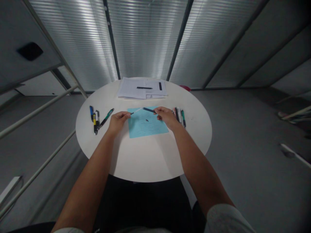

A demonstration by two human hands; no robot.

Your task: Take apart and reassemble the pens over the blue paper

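- Sitting at a round white table [145,161], a person held a taken-apart pen over a light blue sheet [145,127] lying at the table's middle.
- The left hand [118,121] pinched the pale refill [136,111] by its near end, fingers closed on it; the thin tube pointed toward the other hand.
- The right hand [166,116] was clamped around the dark pen barrel [148,110], whose open end faced the refill's tip.
- The two parts sat nearly in one line, tips just beside each other, above the sheet's far edge; whether they touched could not be told.
- Doing this step well seemingly called for keeping barrel and refill on one axis, both hands steady and low over the sheet, so the thin tube would not bend.
- A small dark part [147,120] lay on the blue sheet between the hands; it looked easy to knock off or lose.
- To the left lay a group of pens [95,118] and one green pen [107,117] angled apart from them.
- More pens [180,116] lay just beside the right hand, close enough to be nudged by the wrist.
- A stack of white papers [142,89] with a dark pen on top sat at the far edge, well apart from the hands.
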